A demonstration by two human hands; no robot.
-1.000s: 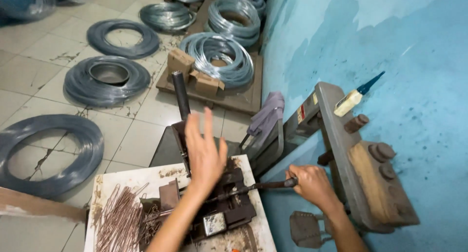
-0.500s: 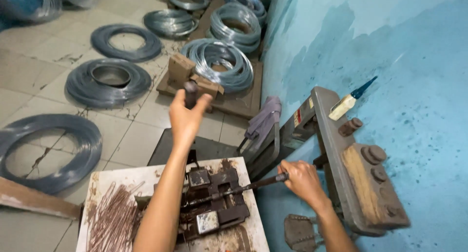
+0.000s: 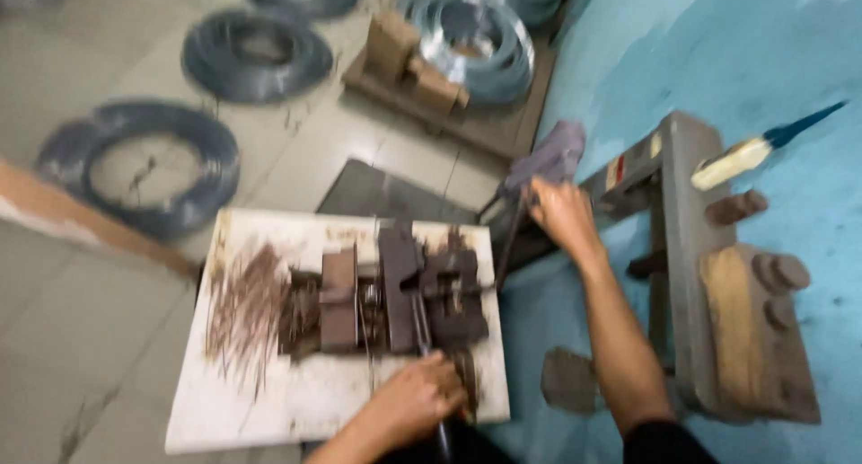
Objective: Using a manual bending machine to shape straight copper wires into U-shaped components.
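Left hand (image 3: pixel 409 406): near edge of white board (image 3: pixel 269 401), fingers curled shut round dark lever handle (image 3: pixel 420 325) that runs from the hand up into the jig. Motion blur, grip detail soft.
Right hand (image 3: pixel 561 212): off the board's far right corner, closed on top end of a thin dark rod (image 3: pixel 505 244); rod slants down toward the jig's right side. How tight the grip is, cannot tell.
Jig (image 3: pixel 400 289): rusty brown metal blocks bolted mid-board, several upright pieces side by side; lever sits between the centre blocks.
Cut wire pieces (image 3: pixel 242 307): loose heap of short rusty lengths on left part of board, touching the jig's left block.
Obstruction, right: grey metal stand (image 3: pixel 687 248) just beside the right forearm, with wooden block (image 3: pixel 732 311) and round pegs on top. Brush (image 3: pixel 763 145) with pale handle and blue tip lies over its far end.
Obstruction, far: dark metal plate (image 3: pixel 377 190) on floor right behind board; grey cloth-like lump (image 3: pixel 552 154) behind the right hand.
Floor, left: wire coils (image 3: pixel 139 167) on tiles, well apart from board; another coil (image 3: pixel 471 42) on a wooden pallet with cardboard boxes (image 3: pixel 409 60).
Wall (image 3: pixel 718 51): blue, right side.
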